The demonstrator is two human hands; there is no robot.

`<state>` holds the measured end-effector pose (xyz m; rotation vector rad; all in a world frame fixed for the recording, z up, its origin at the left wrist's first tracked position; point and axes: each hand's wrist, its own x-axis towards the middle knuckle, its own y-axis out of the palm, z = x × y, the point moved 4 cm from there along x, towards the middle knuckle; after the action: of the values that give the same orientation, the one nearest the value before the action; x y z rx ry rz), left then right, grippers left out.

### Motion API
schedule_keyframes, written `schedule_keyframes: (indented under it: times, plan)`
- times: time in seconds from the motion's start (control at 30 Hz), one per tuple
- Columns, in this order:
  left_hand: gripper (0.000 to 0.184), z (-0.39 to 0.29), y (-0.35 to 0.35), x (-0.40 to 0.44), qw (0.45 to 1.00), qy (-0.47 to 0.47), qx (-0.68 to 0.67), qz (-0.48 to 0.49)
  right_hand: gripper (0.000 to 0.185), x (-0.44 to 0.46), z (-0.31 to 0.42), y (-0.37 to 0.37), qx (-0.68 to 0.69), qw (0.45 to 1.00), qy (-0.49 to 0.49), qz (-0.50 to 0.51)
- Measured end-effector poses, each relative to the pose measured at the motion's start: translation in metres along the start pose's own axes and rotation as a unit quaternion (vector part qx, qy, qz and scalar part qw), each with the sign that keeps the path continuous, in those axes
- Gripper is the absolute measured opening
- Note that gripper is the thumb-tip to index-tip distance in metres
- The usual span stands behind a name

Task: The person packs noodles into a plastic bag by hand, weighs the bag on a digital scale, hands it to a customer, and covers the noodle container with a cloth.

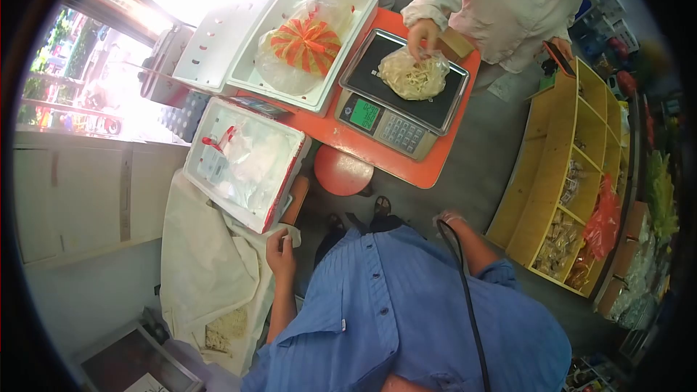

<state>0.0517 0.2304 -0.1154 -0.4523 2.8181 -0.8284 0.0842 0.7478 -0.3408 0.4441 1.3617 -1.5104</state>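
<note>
My left hand (280, 248) hangs beside the cloth-draped stand with its fingers curled. A small pale piece (293, 235) shows at the fingertips, too small to name. My right hand (454, 222) hangs low on the other side, near the black cord (465, 283); its fingers are mostly hidden and look pale or covered at the tips. On the orange table ahead, a digital scale (399, 136) carries a clear bag of pale, shredded-looking food (415, 76). Another person's hand (423, 35) touches the top of that bag.
A white foam box (330, 65) with an orange-striped bag (305, 43) sits on the orange table (414, 170). Nearer left is a foam box (196, 163) holding clear plastic. A red stool (343, 172) stands below. Yellow shelves (534, 174) line the right; a person (501, 7) stands opposite, holding a phone (559, 58).
</note>
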Motion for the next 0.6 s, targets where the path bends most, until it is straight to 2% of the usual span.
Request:
schedule_keyframes:
  times: [0.07,0.13,0.23,0.27,0.33,0.43,0.5,0.53,0.6]
  plan:
    - [0.021,-0.002,0.006,0.000,1.000,-0.006,-0.007,-0.003,0.050,0.027,-0.026,0.038,0.039,0.994,-0.006,-0.103]
    - [0.021,-0.018,0.005,-0.005,0.999,-0.045,-0.025,-0.002,0.059,0.048,-0.045,0.073,0.087,0.985,0.003,-0.148]
    - [0.021,-0.006,0.008,0.001,0.999,-0.037,-0.030,0.009,0.056,0.053,-0.049,0.074,0.149,0.983,0.062,-0.093]
    - [0.021,-0.008,0.008,0.004,0.999,-0.030,-0.033,0.013,0.053,0.042,-0.037,0.054,0.157,0.981,0.104,-0.046]
    - [0.021,-0.017,0.009,0.008,0.999,-0.017,-0.041,0.020,0.053,0.008,-0.023,0.028,0.153,0.981,0.119,-0.025]
    - [0.021,-0.032,0.008,0.016,0.998,-0.001,-0.046,0.034,0.062,-0.005,-0.001,0.025,0.102,0.991,0.056,-0.062]
    - [0.021,-0.023,0.007,0.024,0.999,0.014,-0.036,0.036,0.066,0.031,-0.011,0.058,0.053,0.997,0.045,-0.037]
    - [0.021,-0.022,0.006,0.030,0.999,0.022,-0.032,0.037,0.064,0.022,-0.008,0.044,0.083,0.992,0.086,-0.035]
    - [0.021,-0.024,0.007,0.044,0.994,0.101,-0.005,0.036,0.053,0.003,0.007,0.034,0.129,0.983,0.117,-0.064]
